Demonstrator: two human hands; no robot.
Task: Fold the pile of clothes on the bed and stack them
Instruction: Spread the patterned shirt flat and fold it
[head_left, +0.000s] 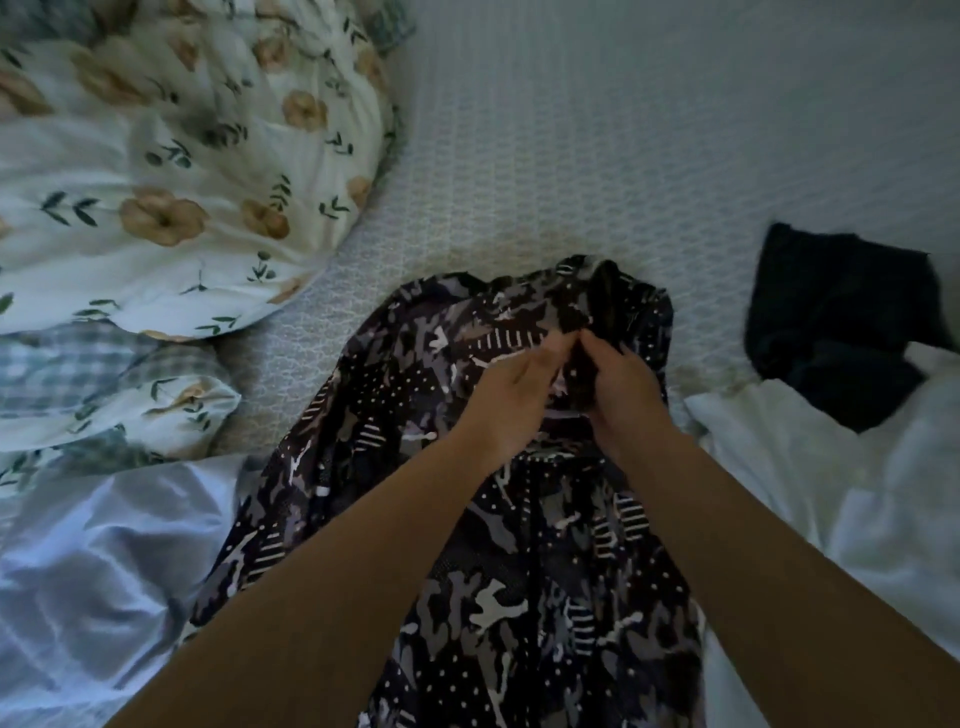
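Note:
A dark camouflage-patterned garment (467, 545) with white dots and stripes lies spread lengthwise on the bed, running from the bottom of the view up to the middle. My left hand (511, 395) and my right hand (621, 384) meet side by side near its far end, each pinching a bunched fold of the patterned cloth. A dark folded garment (841, 322) lies at the right, partly on white cloth (831, 483). More white cloth (93, 571) lies crumpled at the lower left.
A floral duvet (171, 171) is heaped at the upper left, with a checked lining showing beneath it. The textured pale bedsheet (597, 145) stretches across the top and middle of the view.

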